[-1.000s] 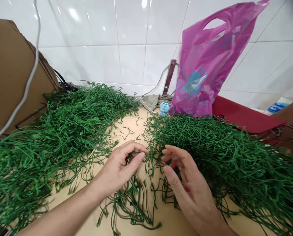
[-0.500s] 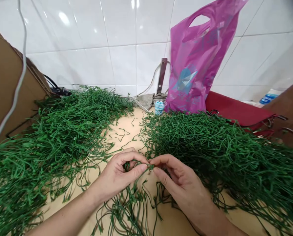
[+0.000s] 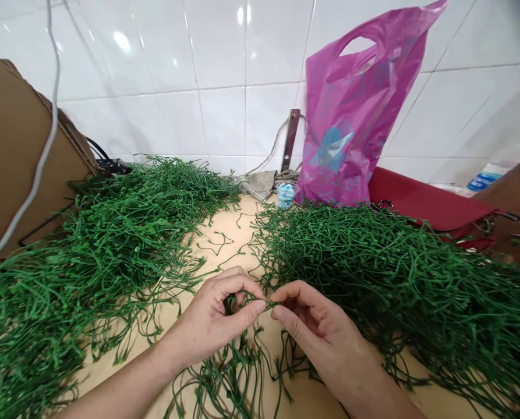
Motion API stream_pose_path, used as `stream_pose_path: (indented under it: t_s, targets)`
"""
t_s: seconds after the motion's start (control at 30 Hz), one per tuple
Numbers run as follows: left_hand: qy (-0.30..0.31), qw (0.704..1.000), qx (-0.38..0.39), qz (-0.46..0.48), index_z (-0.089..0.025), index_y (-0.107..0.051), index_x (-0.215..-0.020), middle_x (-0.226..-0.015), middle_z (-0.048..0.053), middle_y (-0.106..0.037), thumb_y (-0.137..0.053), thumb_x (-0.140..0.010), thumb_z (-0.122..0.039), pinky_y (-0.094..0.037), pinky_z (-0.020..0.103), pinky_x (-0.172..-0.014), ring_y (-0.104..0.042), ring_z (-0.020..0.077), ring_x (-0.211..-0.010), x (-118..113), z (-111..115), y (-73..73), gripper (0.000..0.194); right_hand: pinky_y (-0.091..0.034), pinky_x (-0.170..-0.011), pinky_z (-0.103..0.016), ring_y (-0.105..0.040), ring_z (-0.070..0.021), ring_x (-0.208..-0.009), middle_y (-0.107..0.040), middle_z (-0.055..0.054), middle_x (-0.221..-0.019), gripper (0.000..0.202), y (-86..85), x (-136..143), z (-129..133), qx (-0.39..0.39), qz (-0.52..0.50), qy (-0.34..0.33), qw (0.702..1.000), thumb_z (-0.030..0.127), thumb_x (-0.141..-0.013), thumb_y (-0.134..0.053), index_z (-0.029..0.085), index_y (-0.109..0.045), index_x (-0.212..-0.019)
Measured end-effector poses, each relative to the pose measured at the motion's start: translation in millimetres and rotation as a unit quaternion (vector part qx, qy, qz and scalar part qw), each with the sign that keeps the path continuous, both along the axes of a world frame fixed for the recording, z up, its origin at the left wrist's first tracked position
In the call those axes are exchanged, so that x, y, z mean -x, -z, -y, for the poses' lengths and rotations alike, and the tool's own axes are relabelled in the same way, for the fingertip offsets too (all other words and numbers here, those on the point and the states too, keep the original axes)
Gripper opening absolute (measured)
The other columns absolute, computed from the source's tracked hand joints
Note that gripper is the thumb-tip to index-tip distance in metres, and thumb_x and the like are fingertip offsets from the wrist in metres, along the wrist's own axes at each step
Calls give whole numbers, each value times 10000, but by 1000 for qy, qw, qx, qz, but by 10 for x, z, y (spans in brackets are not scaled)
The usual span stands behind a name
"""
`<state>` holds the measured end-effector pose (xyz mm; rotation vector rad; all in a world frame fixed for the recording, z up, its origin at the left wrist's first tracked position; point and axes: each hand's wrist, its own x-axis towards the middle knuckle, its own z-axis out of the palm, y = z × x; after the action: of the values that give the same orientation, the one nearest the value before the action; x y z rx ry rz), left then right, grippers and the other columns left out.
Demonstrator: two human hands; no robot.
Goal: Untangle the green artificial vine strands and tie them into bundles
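Note:
Thumb and forefinger of my left hand [image 3: 227,311] are closed on a thin green cord [image 3: 247,295], part of which loops inside the palm. My right hand [image 3: 318,326] pinches the cord's end, its fingertips just right of my left thumb. The exact shape of that end is too small to make out. Below both hands lies a loose bunch of green cords [image 3: 231,378] with thickened tips. A big heap of similar cords [image 3: 133,233] spreads to the left, and another heap [image 3: 373,250] to the right.
Behind the heaps stand a small clear cup [image 3: 286,196] of blue-and-white pieces and a pink plastic bag [image 3: 351,116]. A red bag [image 3: 430,201] lies at the right. On the left are a cardboard box [image 3: 19,145] and a hanging white cable [image 3: 45,157]. A tiled wall [image 3: 216,52] closes the back.
Both hands stay together, with a slightly wider gap between their fingertips and the cord stretched across it. The whole view has shifted slightly, so things appear a little lower and further right.

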<state>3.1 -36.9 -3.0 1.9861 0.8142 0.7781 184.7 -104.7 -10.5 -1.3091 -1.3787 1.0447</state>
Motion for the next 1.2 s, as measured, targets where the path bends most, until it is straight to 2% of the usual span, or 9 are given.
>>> stream_pose_path:
  t_s: [0.23, 0.33, 0.4, 0.53, 0.63, 0.73, 0.93, 1.03, 1.2]
  targets:
    - [13, 1000, -20, -15, -191, -637, -789, -789, 7, -582, -601, -934, -275, -391, 263, -700, -552, 151, -769, 21, 8, -64, 171, -461, -631, -245, -548, -143, -699, -601, 11, -759, 108, 6, -59, -9, -79, 140, -24, 987, 281, -918, -546, 223, -588, -837]
    - [5, 1000, -24, -10, -193, -616, -784, -789, 5, -565, -583, -948, -288, -381, 270, -702, -541, 154, -772, 6, 24, -56, 192, -475, -651, -253, -557, -148, -709, -591, 1, -776, 144, -8, -46, 1, -120, 158, -30, 980, 292, -945, -509, 226, -572, -833]
    - [10, 1000, -18, -1, -194, -604, -785, -792, 5, -553, -578, -954, -299, -375, 274, -709, -531, 156, -782, 8, 30, -53, 201, -494, -669, -263, -580, -157, -721, -601, -8, -779, 175, -34, -69, -9, -112, 142, -21, 983, 323, -960, -500, 228, -572, -831]
    - [32, 997, 29, 57, -194, -578, -773, -805, 2, -534, -583, -953, -304, -375, 277, -729, -516, 153, -802, 67, 15, -97, 211, -541, -753, -292, -671, -195, -855, -703, -45, -871, 239, -173, -273, -91, -70, 40, 118, 990, 430, -979, -499, 239, -588, -867]
    - [17, 993, 61, 96, -197, -564, -781, -814, -5, -504, -572, -959, -306, -369, 277, -742, -492, 146, -794, 102, -16, -134, 209, -536, -720, -276, -655, -185, -810, -683, -38, -835, 248, -286, -395, -131, -120, 67, 190, 972, 466, -956, -538, 243, -585, -856]
    - [2, 993, 79, 93, -196, -560, -788, -811, -9, -489, -565, -963, -321, -364, 277, -746, -480, 144, -791, 86, -38, -127, 215, -483, -572, -234, -550, -147, -640, -579, 9, -714, 213, -277, -310, -94, -129, 107, 147, 975, 459, -949, -548, 253, -573, -903]
    - [18, 998, 37, 43, -193, -589, -826, -833, 0, -548, -567, -968, -311, -387, 271, -754, -525, 147, -813, 35, -9, -51, 186, -411, -517, -233, -458, -131, -593, -462, 47, -684, 253, -53, 2, -14, -16, 58, 5, 998, 419, -935, -554, 244, -594, -1115]
    - [36, 999, 4, 21, -195, -608, -860, -856, 1, -564, -568, -970, -294, -390, 262, -756, -540, 145, -843, 31, 17, -26, 153, -407, -541, -242, -466, -132, -616, -472, 41, -688, 191, -13, 31, -16, -16, 73, -6, 997, 392, -925, -574, 233, -633, -1012]
    - [51, 999, -11, 8, -199, -611, -866, -866, 0, -573, -562, -979, -288, -394, 256, -757, -549, 141, -855, 46, 19, -24, 153, -429, -557, -245, -521, -130, -677, -545, -10, -844, 122, -18, -21, -19, -113, 164, 1, 980, 240, -940, -540, 222, -613, -844]
